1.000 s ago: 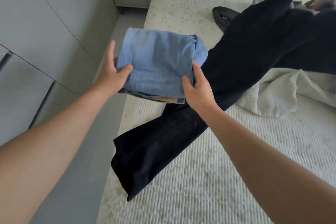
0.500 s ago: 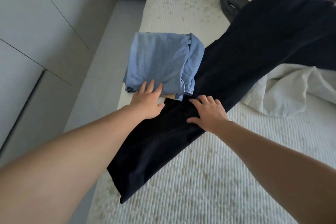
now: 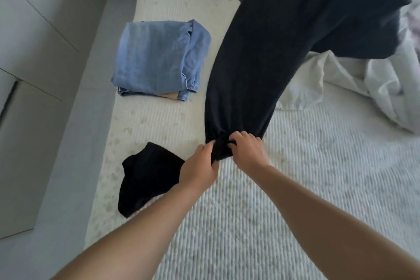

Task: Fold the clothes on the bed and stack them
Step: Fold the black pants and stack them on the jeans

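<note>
Head view looks down on a bed with a ribbed white cover. Both hands meet at the near end of a long black garment, probably trousers. The left hand and the right hand each have fingers curled into the bunched hem, gripping it. From there the cloth runs away up the bed toward a heap of dark clothes and a crumpled white sheet at the far right. Folded blue jeans lie flat near the bed's left edge, apart from the black garment. A smaller black piece lies near the left edge, just beside the left forearm; whether it belongs to the same garment cannot be told.

The step in hand looks like straightening the black garment before folding. Next it likely calls for spreading the hem flat, aligning the legs, then folding them and placing the result on the jeans.
</note>
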